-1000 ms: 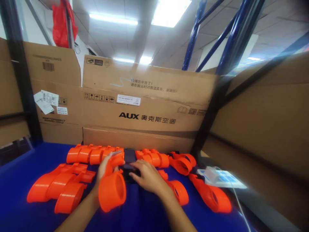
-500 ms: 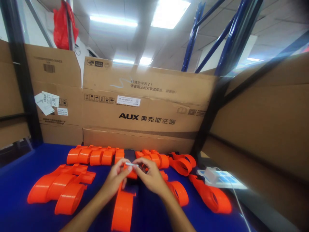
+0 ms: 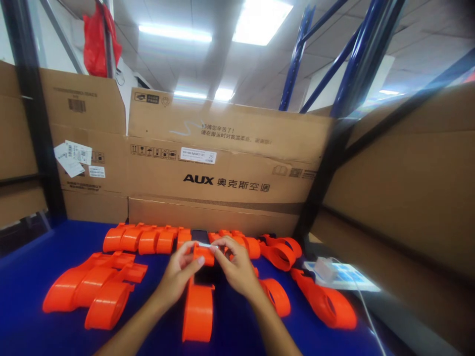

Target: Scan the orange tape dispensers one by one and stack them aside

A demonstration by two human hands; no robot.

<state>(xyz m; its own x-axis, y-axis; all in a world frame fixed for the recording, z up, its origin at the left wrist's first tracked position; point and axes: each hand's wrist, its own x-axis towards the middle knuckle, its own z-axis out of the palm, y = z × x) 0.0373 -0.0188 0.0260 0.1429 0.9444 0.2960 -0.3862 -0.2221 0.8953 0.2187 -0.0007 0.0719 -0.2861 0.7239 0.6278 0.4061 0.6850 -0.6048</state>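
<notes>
Two hands meet over the middle of the blue bench (image 3: 33, 277), near its front edge. The left hand (image 3: 178, 277) and right hand (image 3: 237, 269) both pinch the far end of an orange plastic part (image 3: 198, 306), fingertips closed on a small pale strip (image 3: 203, 244) at its top. A stack of orange parts (image 3: 92, 289) lies toward the left edge. Behind, a row of orange parts (image 3: 148, 239) lines the back edge beneath the cardboard boxes (image 3: 222, 168).

Smooth glossy orange plastic part (image 3: 198, 309), matt blue tabletop (image 3: 29, 277), brown cardboard box (image 3: 222, 168)
</notes>
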